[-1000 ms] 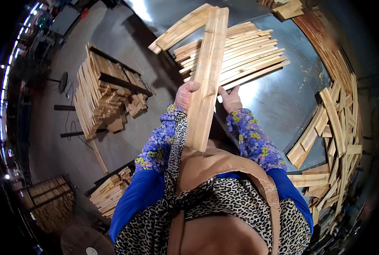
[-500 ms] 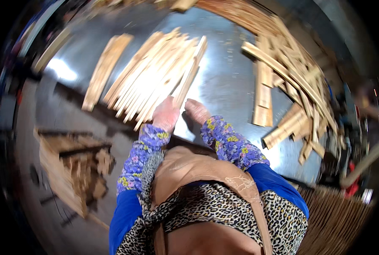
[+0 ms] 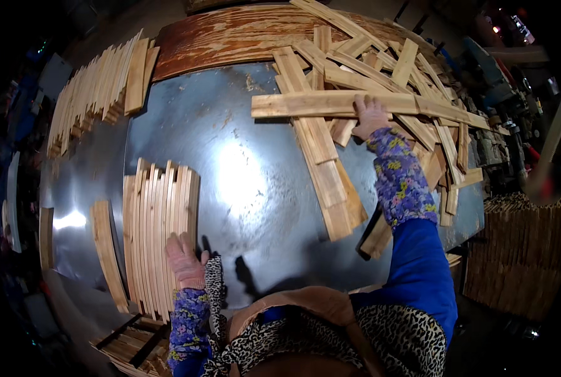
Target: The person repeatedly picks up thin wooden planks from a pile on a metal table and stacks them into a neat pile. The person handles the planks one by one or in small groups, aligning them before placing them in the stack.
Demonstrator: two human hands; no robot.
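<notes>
My left hand (image 3: 185,261) lies with outstretched fingers on the near right end of a row of pale wooden slats (image 3: 158,226), set on edge side by side. Its thumb points away from the fingers over the metal tabletop. Stretched out to the far right, my right hand (image 3: 371,118) rests with spread fingers on a long wooden board (image 3: 318,105). That board lies across the top of a jumbled pile of slats (image 3: 412,72). Whether the right fingertips press on the board or curl round its edge is hard to tell.
A bluish metal table (image 3: 224,220) bears everything. One lone slat (image 3: 107,251) lies left of the row. Another stacked row of slats (image 3: 98,94) stands far left, beside a reddish-brown wooden panel (image 3: 217,38). Bundled wood (image 3: 513,257) stands off the table's right side.
The view has swung to the right. My right hand has gone from near the slat row to the board on the pile. My left hand still rests at the row.
</notes>
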